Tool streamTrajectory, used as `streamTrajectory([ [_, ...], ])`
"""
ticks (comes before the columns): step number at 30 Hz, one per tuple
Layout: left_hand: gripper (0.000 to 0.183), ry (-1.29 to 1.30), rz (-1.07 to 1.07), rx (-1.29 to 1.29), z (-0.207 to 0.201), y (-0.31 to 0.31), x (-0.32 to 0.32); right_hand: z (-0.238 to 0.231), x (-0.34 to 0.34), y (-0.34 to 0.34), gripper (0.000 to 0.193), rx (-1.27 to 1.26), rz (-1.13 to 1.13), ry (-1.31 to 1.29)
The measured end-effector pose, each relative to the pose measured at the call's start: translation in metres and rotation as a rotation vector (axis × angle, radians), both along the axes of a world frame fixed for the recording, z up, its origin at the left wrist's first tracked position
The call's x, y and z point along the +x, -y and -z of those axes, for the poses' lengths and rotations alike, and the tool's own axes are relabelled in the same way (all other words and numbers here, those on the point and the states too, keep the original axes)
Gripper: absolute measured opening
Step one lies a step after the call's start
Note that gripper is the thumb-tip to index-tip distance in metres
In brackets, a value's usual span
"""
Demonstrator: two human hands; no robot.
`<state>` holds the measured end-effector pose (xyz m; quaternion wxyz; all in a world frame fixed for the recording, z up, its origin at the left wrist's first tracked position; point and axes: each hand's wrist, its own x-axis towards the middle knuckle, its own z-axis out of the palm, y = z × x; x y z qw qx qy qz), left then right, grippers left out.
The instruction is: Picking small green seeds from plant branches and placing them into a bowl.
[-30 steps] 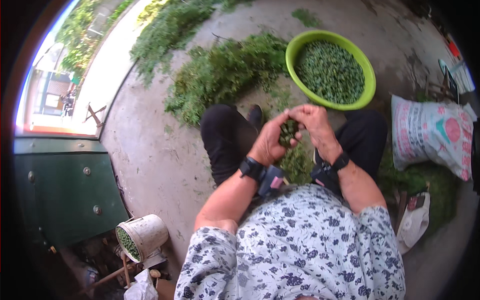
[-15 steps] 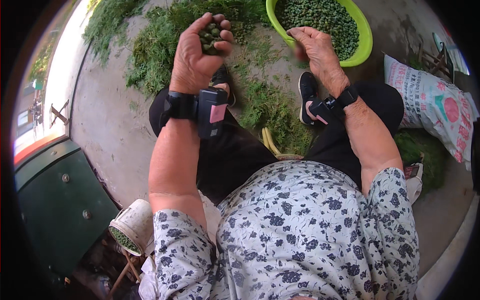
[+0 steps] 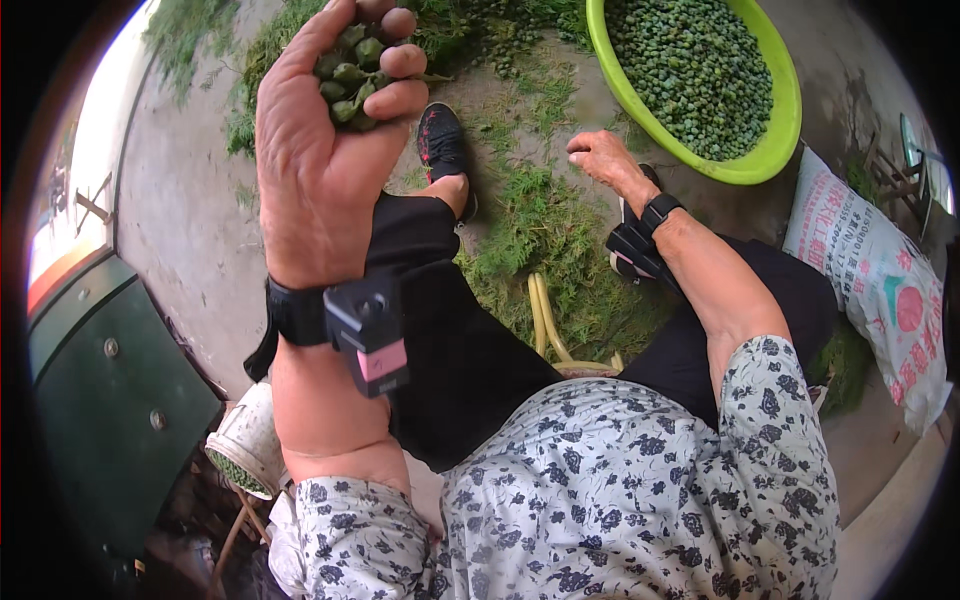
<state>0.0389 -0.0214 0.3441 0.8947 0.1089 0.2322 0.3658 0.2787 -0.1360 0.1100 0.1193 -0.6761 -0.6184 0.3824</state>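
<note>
In the upturned left hand (image 3: 320,165): a handful of green pods (image 3: 348,76), held by half-curled fingers.
Right hand (image 3: 608,164): fingers bent, near the basin (image 3: 745,173) but apart from it; whether they grip anything, I cannot tell.
Basin: yellow-green, full of small green pieces (image 3: 690,85).
Floor (image 3: 190,180): feathery greenery (image 3: 520,235) between the shoes (image 3: 443,145).

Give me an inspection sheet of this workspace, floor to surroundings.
Surface: concrete floor, strewn with feathery green sprigs.
Job's things: small green pods in the left hand; lime-green basin full of similar green pods.
Clutter: white bucket holding small green pieces, lower left; printed white sack, right.
Grips: left hand closed around the pods; right hand near the basin, loosely bent, contents unclear.
Cables: nothing seen.
Surroundings: dark green panel at left.
</note>
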Motion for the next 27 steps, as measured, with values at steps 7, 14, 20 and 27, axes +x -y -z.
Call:
streamTrajectory([
  [7, 0.023, -0.036, -0.171, -0.061, -0.009, 0.003, -0.011, 0.078, -0.024, -0.021, 0.029, -0.484, 0.659, -0.794],
  [14, 0.03, -0.056, -0.172, -0.073, -0.005, 0.002, -0.012, 0.125, -0.063, 0.022, 0.025, -0.862, 0.338, -0.46],
  [20, 0.033, -0.095, -0.214, -0.098, -0.008, 0.003, -0.015, 0.137, -0.087, -0.047, 0.014, 0.0, 0.303, -0.301],
  [27, 0.031, -0.205, -0.258, -0.104, -0.016, 0.004, -0.009, 0.146, -0.106, -0.089, 0.015, 0.12, 0.002, 0.033],
])
